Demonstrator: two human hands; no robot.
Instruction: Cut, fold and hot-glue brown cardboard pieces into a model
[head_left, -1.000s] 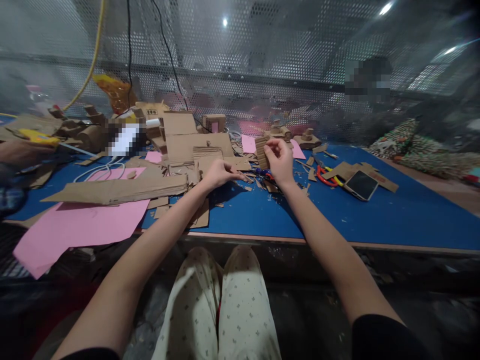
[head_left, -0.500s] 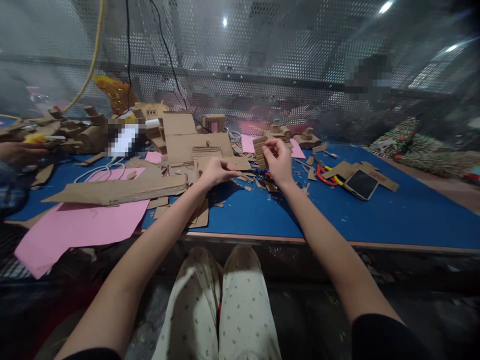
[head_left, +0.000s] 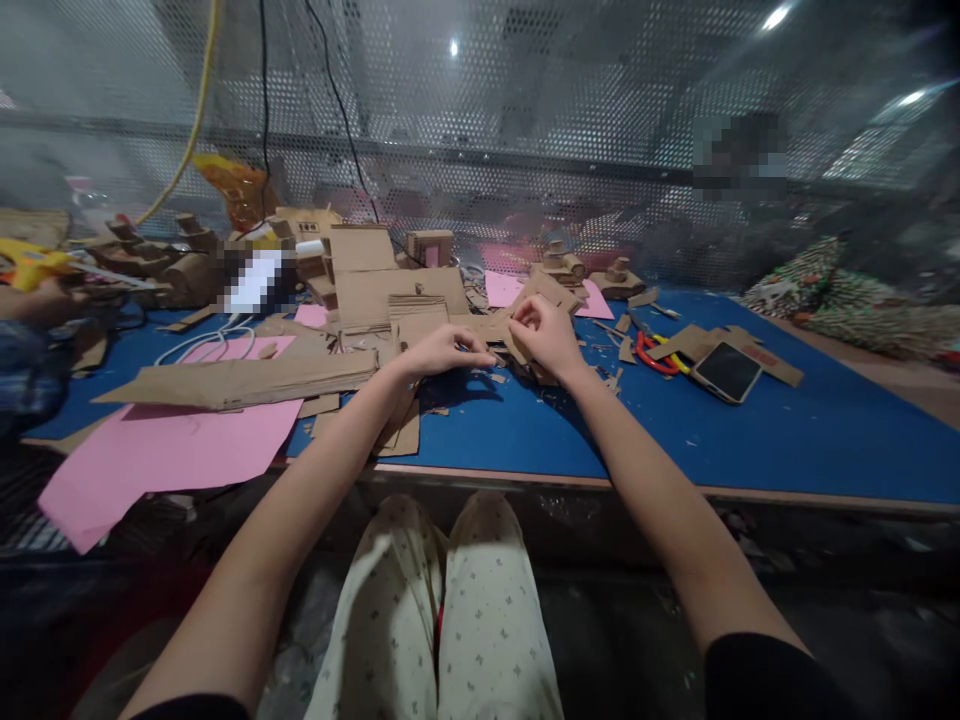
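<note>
My left hand (head_left: 448, 350) is just above the blue tabletop, thumb and fingers drawn together over small cardboard scraps (head_left: 499, 377). Whatever may be between its fingertips is too small to make out. To its right, my right hand (head_left: 546, 338) is closed in a pinch at a brown cardboard piece (head_left: 546, 290), which shows behind and beside the fingers. The hand partly covers this piece. More cut cardboard lies under the right hand. Left of my hands stands a stack of cardboard strips (head_left: 416, 308) against larger folded sheets (head_left: 364, 290).
A long folded cardboard piece (head_left: 247, 382) lies over pink paper (head_left: 172, 450). Red-handled pliers (head_left: 654, 355) and a phone (head_left: 727, 372) lie to the right. Small cardboard models (head_left: 556, 262) stand at the back. At far left, another person's hand holds a yellow glue gun (head_left: 34, 262).
My right hand has lowered and moved slightly left, turning the cardboard piece. My left hand has shifted slightly right and down. The blue-handled tool between them no longer shows. The other person's glue gun has risen.
</note>
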